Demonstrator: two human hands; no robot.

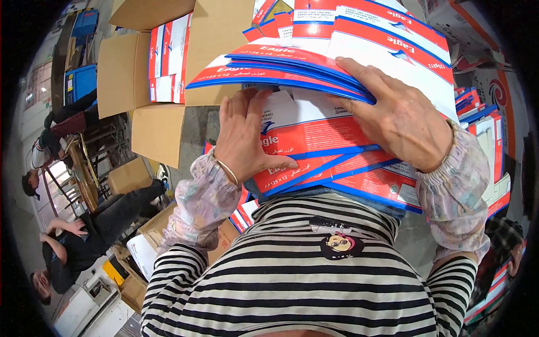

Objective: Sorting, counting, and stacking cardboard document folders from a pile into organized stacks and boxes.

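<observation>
Flattened red, white and blue cartons [306, 135] lie in an overlapping pile across my lap. My right hand [401, 115] grips the right end of a fanned stack of flat cartons [275, 63], with fingers over its top and the thumb by its lower blue edge. Below that stack, my left hand [244, 137] lies on the left side of the lap pile. Its fingers reach up under the stack's edge and its thumb points right, apart from them. Behind the stack, more flat cartons [387, 48] lie spread out.
An open brown cardboard box [120, 84] at the far left holds similar red and white cartons [168, 59]. More flat cartons [483, 135] stand at my right. People in dark clothes [84, 247] are at the left, near blue bins [80, 84] and a smaller brown box [129, 175].
</observation>
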